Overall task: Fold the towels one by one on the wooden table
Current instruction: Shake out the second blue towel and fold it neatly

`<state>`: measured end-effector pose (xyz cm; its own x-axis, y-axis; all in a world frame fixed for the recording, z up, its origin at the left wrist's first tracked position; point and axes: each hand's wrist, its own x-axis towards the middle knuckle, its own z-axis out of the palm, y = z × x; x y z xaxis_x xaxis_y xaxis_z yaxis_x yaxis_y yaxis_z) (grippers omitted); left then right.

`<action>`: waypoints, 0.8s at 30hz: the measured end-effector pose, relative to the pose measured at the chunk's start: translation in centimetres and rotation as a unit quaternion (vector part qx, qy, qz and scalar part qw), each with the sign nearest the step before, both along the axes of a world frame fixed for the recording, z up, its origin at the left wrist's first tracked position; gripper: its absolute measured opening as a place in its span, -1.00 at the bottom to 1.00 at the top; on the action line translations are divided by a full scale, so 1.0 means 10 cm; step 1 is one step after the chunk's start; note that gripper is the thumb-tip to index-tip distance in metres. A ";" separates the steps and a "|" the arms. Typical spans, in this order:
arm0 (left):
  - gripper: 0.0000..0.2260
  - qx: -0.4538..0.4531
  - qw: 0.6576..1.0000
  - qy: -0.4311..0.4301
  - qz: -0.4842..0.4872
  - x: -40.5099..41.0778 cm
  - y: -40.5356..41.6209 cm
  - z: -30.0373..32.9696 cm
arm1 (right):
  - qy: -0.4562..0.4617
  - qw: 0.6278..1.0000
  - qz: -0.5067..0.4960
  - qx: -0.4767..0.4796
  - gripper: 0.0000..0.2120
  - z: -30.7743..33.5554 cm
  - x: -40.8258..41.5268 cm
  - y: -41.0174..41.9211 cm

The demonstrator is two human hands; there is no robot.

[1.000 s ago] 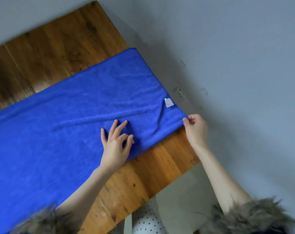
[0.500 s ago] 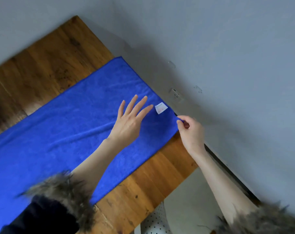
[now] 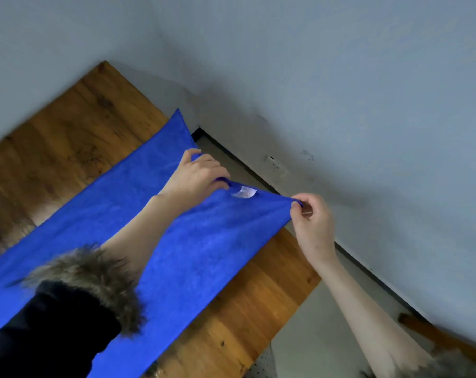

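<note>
A long blue towel (image 3: 182,255) lies spread along the wooden table (image 3: 76,148), its right end raised off the surface. My left hand (image 3: 197,174) grips that end's edge near the far corner, just left of a small white label (image 3: 243,192). My right hand (image 3: 311,222) pinches the near right corner, lifted past the table's right edge. The cloth is pulled taut between both hands. My left forearm crosses over the towel, and its fur-cuffed dark sleeve (image 3: 67,304) hides part of the cloth.
A grey wall (image 3: 340,91) runs close along the table's far and right sides, with a white socket (image 3: 275,163) low on it. Pale floor (image 3: 321,334) shows past the table's right edge. A brown wooden piece (image 3: 427,330) sits by the wall at lower right.
My left hand moved from lying flat on the towel to gripping its right edge near the label. Both hands have lifted the towel's right end off the table.
</note>
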<state>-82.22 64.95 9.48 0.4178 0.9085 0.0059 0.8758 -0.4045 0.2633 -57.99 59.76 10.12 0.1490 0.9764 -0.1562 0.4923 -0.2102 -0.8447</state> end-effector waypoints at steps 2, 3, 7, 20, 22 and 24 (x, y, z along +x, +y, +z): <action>-0.91 0.019 0.999 0.020 0.040 -0.21 0.03 0.05 | 0.013 0.999 -0.037 -0.014 -0.84 0.02 0.05 0.08; -0.92 0.024 0.997 0.034 0.061 -0.31 0.05 0.08 | 0.016 0.998 -0.054 -0.015 -0.84 0.02 0.08 0.12; -0.86 0.026 0.980 0.060 0.188 -0.64 0.10 0.16 | -0.007 0.995 -0.098 0.001 -0.86 0.08 0.20 0.33; -0.89 0.091 0.953 -0.055 0.282 -0.93 -0.18 0.58 | 0.083 0.996 0.034 0.022 -0.72 0.66 -0.10 0.10; -0.90 0.108 0.950 -0.058 0.287 -1.09 -0.42 0.71 | 0.099 0.992 0.079 0.019 -0.78 0.82 -0.25 -0.08; -0.90 0.122 0.945 -0.056 0.298 -1.26 -0.71 0.84 | 0.105 0.986 0.129 0.022 -0.86 0.98 -0.42 -0.29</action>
<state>-94.83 57.84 17.90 -0.1844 0.9480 0.2594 0.9392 0.0921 0.3309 -62.19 56.83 19.96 -0.1356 0.9842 -0.1137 0.3377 -0.0620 -0.9392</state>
